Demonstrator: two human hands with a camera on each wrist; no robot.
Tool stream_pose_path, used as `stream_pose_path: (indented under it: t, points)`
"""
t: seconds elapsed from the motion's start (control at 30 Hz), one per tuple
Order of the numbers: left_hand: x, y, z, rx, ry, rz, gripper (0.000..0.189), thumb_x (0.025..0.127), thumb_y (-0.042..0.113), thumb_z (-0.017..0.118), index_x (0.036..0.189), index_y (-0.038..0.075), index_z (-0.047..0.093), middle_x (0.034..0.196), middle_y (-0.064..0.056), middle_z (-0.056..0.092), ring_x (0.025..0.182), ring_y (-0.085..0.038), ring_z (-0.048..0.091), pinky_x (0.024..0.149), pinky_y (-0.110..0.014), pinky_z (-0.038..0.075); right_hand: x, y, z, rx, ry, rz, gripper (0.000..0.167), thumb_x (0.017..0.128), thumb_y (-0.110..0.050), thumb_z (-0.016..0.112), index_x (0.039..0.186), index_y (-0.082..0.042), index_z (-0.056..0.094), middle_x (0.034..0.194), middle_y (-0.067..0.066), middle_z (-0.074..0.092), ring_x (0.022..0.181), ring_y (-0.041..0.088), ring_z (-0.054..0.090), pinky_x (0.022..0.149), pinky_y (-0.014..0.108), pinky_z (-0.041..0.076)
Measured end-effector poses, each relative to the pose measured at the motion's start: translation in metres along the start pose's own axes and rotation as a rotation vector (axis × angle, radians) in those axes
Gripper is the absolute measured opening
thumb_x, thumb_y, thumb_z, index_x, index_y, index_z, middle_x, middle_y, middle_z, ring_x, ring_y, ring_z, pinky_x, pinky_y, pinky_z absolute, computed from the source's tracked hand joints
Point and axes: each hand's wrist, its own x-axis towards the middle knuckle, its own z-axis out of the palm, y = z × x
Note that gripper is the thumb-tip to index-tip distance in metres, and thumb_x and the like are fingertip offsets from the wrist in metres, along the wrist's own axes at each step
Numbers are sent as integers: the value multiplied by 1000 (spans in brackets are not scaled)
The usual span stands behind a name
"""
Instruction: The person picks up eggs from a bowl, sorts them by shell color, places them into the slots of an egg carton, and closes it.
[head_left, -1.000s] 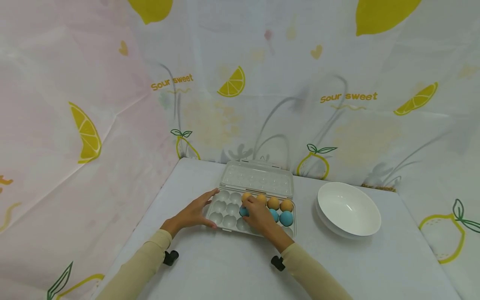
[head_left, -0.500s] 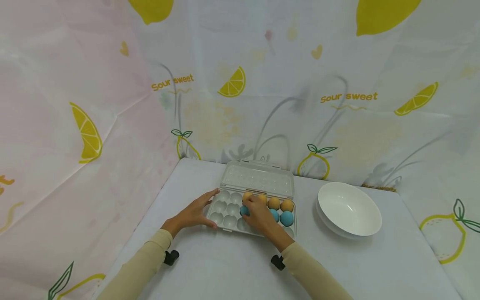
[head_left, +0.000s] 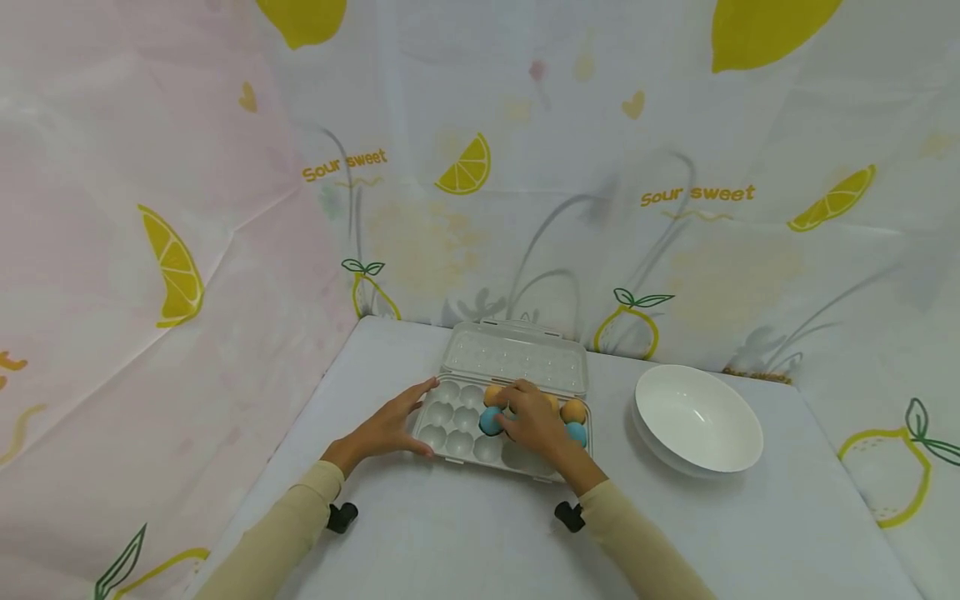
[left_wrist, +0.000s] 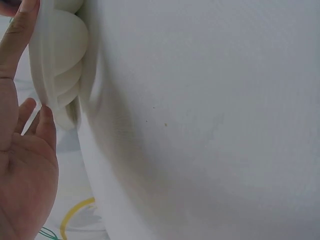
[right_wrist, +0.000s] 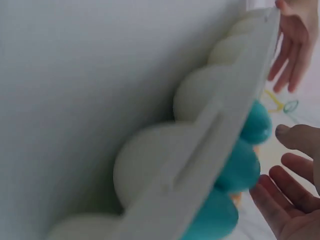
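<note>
A pale plastic egg tray point(head_left: 459, 442) lies on the table, its clear lid point(head_left: 517, 358) folded back. Along its back row sit several orange eggs point(head_left: 573, 411). Blue eggs point(head_left: 491, 421) fill cups in the middle row, partly covered by my right hand point(head_left: 536, 425). That hand hovers over the tray with spread, loosely bent fingers; in the right wrist view a gap separates it from the blue eggs point(right_wrist: 239, 167). My left hand point(head_left: 386, 425) spans the tray's left end, thumb at the front corner and fingers toward the back. Its fingertips touch the rim point(left_wrist: 37, 80) in the left wrist view.
A white bowl point(head_left: 697, 421) stands on the table point(head_left: 465, 533) to the right of the tray. A printed lemon cloth point(head_left: 525, 225) hangs behind and at the sides. The tray's left columns and front row have bare cups point(head_left: 460, 444).
My right hand has let go of the leftmost blue egg, which stays in its cup, and has shifted a little right over the other eggs. The left hand stays put.
</note>
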Motion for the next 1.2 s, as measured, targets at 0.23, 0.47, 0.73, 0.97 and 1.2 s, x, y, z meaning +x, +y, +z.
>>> stream_pose_path:
  t: [0.23, 0.47, 0.73, 0.97, 1.2]
  points:
    - [-1, -5, 2, -48, 37, -6, 122, 57, 31, 94, 152, -2, 24, 154, -16, 32, 141, -32, 30, 110, -42, 40, -1, 25, -29, 23, 140, 72, 31, 81, -8, 78, 110, 2, 70, 105, 15, 65, 93, 32, 65, 75, 40, 60]
    - [12, -14, 1, -149, 125, -121, 98, 78, 28, 83, 153, 3, 25, 154, -15, 33, 141, -31, 30, 112, -48, 38, -7, 46, -60, -36, 15, 273, 45, 89, -18, 72, 127, 4, 61, 127, 22, 59, 117, 39, 56, 99, 52, 50]
    - [51, -10, -19, -162, 158, -203, 71, 98, 27, 62, 151, -4, 27, 150, -25, 35, 138, -38, 34, 114, -51, 34, -5, 78, -75, -18, -23, 400, 59, 92, -17, 69, 137, 12, 46, 138, 30, 48, 128, 45, 45, 108, 54, 40]
    - [84, -27, -30, 39, 167, -258, 60, 100, 32, 57, 145, -5, 40, 145, -22, 45, 131, -37, 44, 111, -48, 39, 1, 109, -72, 43, -38, 520, 58, 95, -20, 64, 139, 12, 43, 136, 33, 48, 121, 46, 50, 99, 56, 48]
    - [102, -32, -25, 18, 195, -371, 56, 104, 35, 46, 142, -5, 43, 142, -24, 47, 128, -40, 47, 108, -52, 41, 1, 121, -65, 110, -52, 679, 61, 97, -27, 59, 140, 13, 40, 138, 33, 46, 121, 44, 52, 100, 53, 49]
